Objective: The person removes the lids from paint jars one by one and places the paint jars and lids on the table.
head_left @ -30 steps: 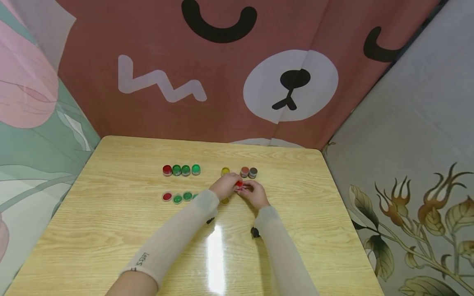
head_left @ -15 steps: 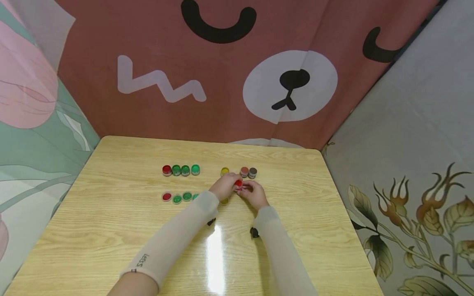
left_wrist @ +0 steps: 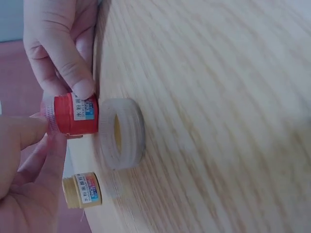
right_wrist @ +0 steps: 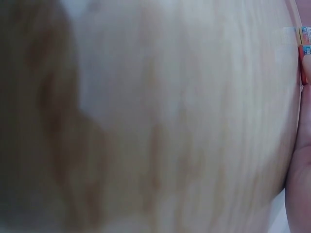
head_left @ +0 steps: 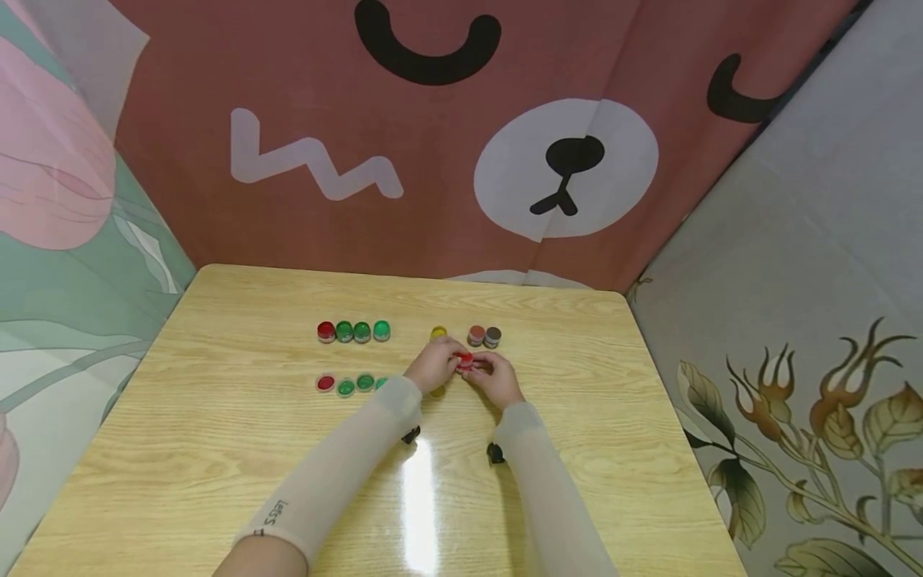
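Observation:
Between both hands stands a small red gouache paint jar (left_wrist: 73,114) with a clear ridged lid (left_wrist: 50,116) at its top, close to the tabletop. My left hand (head_left: 436,363) pinches the lid at its edge with thumb and fingers. The right hand (head_left: 496,380) grips the jar's body, its thumb on the label in the left wrist view. An uncapped yellow paint jar (left_wrist: 81,190) stands just beyond my left hand. Nearer lies its round lid (left_wrist: 124,133), yellow inside. In the right wrist view only a sliver of the red jar shows, beside the right palm (right_wrist: 300,165).
On the wooden table (head_left: 591,417), a dark red jar (head_left: 327,332) and several green jars (head_left: 362,332) form a row at the back left. Matching lids (head_left: 346,388) lie before them, one partly behind the left sleeve. An orange-brown jar (head_left: 477,335) and a grey-brown jar (head_left: 493,336) stand behind the right hand.
The left hand and cuff have shifted slightly left, its fingers still at the red jar's lid. The right hand stays in place, and the other jars and lids have not moved.

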A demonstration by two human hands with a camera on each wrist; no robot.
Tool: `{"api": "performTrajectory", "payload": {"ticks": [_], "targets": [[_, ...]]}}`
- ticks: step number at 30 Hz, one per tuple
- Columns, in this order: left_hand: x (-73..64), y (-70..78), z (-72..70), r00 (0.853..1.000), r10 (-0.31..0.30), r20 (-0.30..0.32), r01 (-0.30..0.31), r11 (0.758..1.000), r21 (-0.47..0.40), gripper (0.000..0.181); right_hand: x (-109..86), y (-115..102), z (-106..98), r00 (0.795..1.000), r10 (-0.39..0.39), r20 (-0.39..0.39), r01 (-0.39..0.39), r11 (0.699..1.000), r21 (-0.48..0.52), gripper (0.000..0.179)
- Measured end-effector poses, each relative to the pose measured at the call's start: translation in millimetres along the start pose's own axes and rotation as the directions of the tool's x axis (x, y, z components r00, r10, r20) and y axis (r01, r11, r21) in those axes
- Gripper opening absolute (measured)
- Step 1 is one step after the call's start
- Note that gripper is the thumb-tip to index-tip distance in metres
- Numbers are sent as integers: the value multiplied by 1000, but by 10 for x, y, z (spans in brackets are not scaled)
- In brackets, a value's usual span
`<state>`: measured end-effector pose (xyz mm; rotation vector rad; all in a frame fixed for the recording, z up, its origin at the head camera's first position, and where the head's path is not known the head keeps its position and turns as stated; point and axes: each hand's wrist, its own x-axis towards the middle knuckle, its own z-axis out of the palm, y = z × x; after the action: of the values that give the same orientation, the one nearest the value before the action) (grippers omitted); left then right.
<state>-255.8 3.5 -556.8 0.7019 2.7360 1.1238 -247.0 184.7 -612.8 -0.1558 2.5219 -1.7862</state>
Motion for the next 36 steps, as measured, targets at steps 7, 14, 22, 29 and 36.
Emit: {"api": "performTrajectory", "payload": {"ticks": [7, 14, 22, 29, 36], "targets": [[32, -15, 16, 1000, -10, 12, 10, 1000, 3, 18, -4, -13, 6, 1000, -16, -6, 16, 1000, -10, 32], [45, -50, 2, 1000, 24, 7, -24, 999, -29, 15, -25, -69, 16, 1000, 10, -21, -11, 1000, -11, 32], [94, -9, -26, 997, -44, 62, 46, 999, -22, 11, -73, -195, 5, 1000, 7, -8, -7, 1000, -4, 32], [105, -40, -29, 997, -10, 73, 11, 1000, -8, 12, -15, -74, 36, 999, 43, -25, -43, 999, -15, 35], [97, -63, -6, 1000, -5, 29, 8, 995, -97, 16, -23, -66, 22, 999, 20, -25, -20, 1000, -23, 31]]}}
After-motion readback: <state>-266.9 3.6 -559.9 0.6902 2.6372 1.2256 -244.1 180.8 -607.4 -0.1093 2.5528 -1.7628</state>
